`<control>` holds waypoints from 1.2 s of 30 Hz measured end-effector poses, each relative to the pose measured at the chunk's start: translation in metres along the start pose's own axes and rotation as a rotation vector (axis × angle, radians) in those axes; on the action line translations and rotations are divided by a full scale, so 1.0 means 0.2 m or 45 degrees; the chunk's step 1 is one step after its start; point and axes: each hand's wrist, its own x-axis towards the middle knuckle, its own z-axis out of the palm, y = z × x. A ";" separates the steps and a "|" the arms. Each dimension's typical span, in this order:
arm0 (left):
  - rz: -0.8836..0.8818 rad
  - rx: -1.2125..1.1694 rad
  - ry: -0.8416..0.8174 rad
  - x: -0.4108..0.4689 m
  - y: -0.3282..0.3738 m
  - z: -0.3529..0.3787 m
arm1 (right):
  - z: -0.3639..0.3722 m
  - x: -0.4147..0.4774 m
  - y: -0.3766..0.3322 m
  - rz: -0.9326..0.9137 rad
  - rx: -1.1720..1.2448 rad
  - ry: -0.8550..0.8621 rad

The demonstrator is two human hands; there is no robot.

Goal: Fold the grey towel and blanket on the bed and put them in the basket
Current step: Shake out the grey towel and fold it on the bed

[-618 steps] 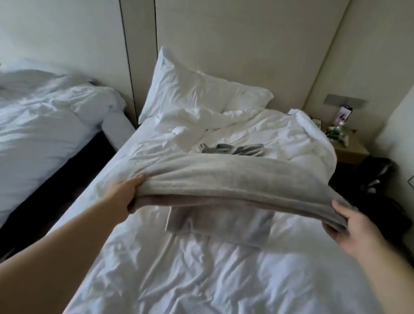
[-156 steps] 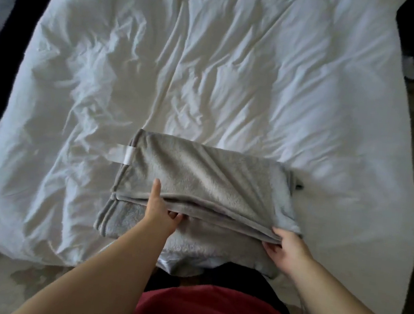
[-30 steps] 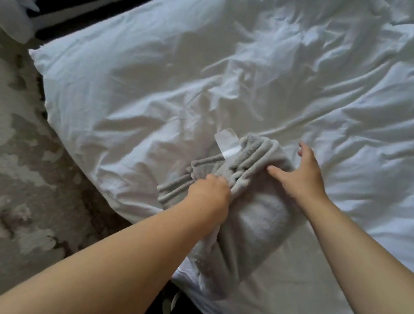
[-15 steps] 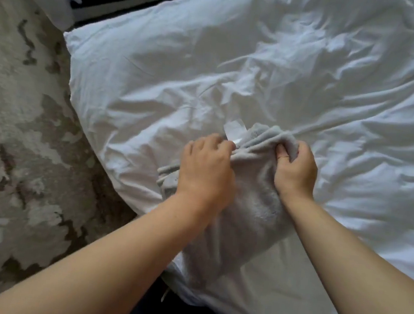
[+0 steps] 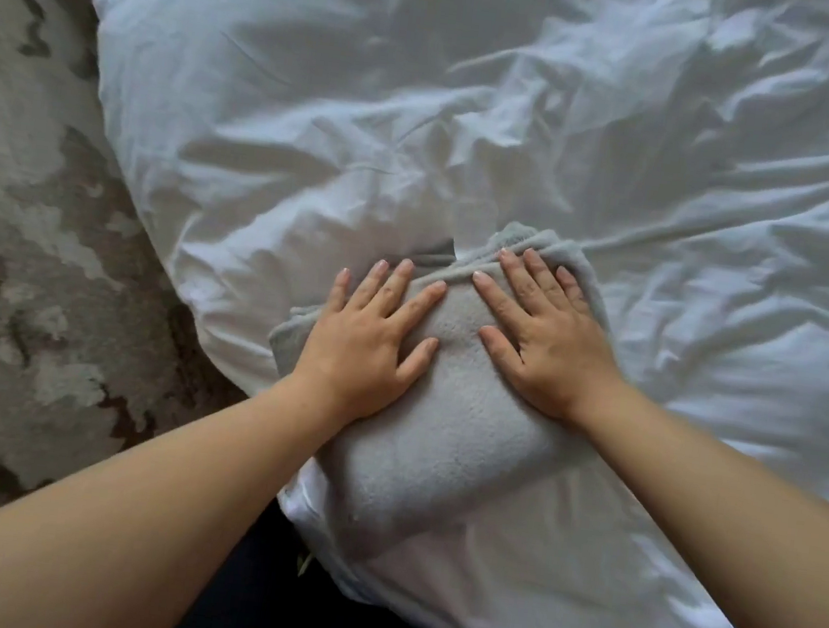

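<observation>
The left hand [image 5: 362,344] and right hand [image 5: 549,339] lay flat with straight fingers, gripping nothing. They pressed the folded grey fleece blanket [image 5: 438,445] at its ten and one o'clock on the rumpled white duvet [image 5: 320,122].

A large bed [image 5: 671,446] fills most of the view, dressed in a crumpled white fabric duvet [image 5: 479,89] whose deep creases hold pale blue-grey shadows under soft, even light. The duvet's rounded corner hangs over the bed's left edge, above a mottled carpet of beige, grey and dark brown patches [image 5: 25,218] that covers the floor on that side
</observation>
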 end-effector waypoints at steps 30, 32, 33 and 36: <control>0.059 -0.226 0.582 0.26 -0.17 0.59 | 0.65 0.33 0.15 -0.165 -0.022 0.622; 0.062 -0.211 0.573 0.26 -0.18 0.59 | 0.65 0.33 0.15 -0.180 -0.020 0.628; 0.064 -0.202 0.575 0.26 -0.18 0.59 | 0.66 0.33 0.16 -0.184 -0.019 0.635; 0.065 -0.202 0.580 0.26 -0.17 0.60 | 0.66 0.32 0.16 -0.149 -0.016 0.641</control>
